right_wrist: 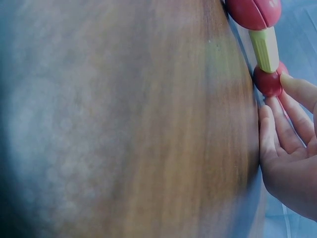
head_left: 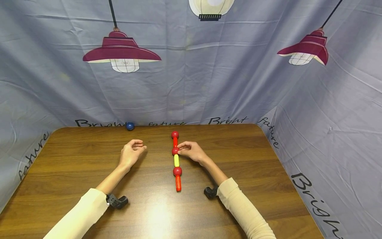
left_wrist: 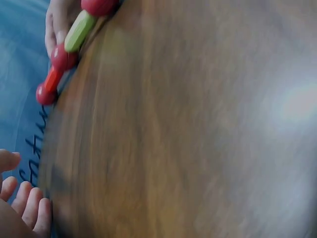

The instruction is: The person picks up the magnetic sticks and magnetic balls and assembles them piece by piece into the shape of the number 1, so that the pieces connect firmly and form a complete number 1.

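Rod-and-ball chain (head_left: 176, 161) lay straight on the worktop (head_left: 238, 156), running away from the person near the middle of the wood. From the far end it went red ball, short red rod, red ball, yellow-green rod (head_left: 176, 160), red ball, then a red rod (head_left: 178, 183) pointing back toward the person. The right hand (head_left: 192, 151) rested on the worktop just to the right of the chain, its fingertips touching the second red ball (head_left: 175, 151) from the side; the thumb and forefinger met that ball, though whether they truly pinched it could not be told from the head view. The right wrist view showed the fingers (right_wrist: 285, 119) lying almost straight beside that ball (right_wrist: 269, 82), with the yellow-green rod (right_wrist: 265, 48) just past it. The left hand (head_left: 131, 153) lay on the worktop well apart from the chain, to its left, palm turned partly up, fingers loosely curled and holding nothing. The left wrist view, blurred, showed those fingers (left_wrist: 25, 206) at the lower edge and the chain (left_wrist: 64, 54) far across the wood. A small blue ball (head_left: 130, 126) sat at the far edge of the worktop, against the grey printed cloth (head_left: 191, 83) that hung behind and to both sides.
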`<state>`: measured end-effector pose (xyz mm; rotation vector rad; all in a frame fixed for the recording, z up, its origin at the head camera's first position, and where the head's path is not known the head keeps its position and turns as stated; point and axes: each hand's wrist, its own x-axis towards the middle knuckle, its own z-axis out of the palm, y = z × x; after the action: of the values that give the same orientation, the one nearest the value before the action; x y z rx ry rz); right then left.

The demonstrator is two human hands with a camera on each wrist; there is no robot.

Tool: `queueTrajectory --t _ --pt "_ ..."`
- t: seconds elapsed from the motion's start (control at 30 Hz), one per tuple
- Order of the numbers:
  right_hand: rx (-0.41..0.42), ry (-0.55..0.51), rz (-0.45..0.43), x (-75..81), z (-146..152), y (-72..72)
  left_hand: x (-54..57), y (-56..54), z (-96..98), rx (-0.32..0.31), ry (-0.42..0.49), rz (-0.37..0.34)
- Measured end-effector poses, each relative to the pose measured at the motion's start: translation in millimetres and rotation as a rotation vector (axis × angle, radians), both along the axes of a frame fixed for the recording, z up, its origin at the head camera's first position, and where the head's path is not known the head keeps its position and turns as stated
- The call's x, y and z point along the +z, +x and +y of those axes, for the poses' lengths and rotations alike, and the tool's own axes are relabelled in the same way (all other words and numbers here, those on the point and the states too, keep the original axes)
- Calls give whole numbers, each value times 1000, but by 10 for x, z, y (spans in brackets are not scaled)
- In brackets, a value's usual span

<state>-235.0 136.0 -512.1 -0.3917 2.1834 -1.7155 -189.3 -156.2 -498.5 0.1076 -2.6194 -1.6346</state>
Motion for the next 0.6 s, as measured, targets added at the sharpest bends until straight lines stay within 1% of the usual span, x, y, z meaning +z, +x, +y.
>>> queueTrajectory --t 0.2,0.33,0.6 --pt "-4 10 -5 17 -1 6 -21 -121 -146 64 2 30" --pt "-3 7 -5 8 4 2 -28 -228 -214 116 -21 51" --pt "19 11 9 8 -5 -7 -58 -437 -290 193 -44 130"
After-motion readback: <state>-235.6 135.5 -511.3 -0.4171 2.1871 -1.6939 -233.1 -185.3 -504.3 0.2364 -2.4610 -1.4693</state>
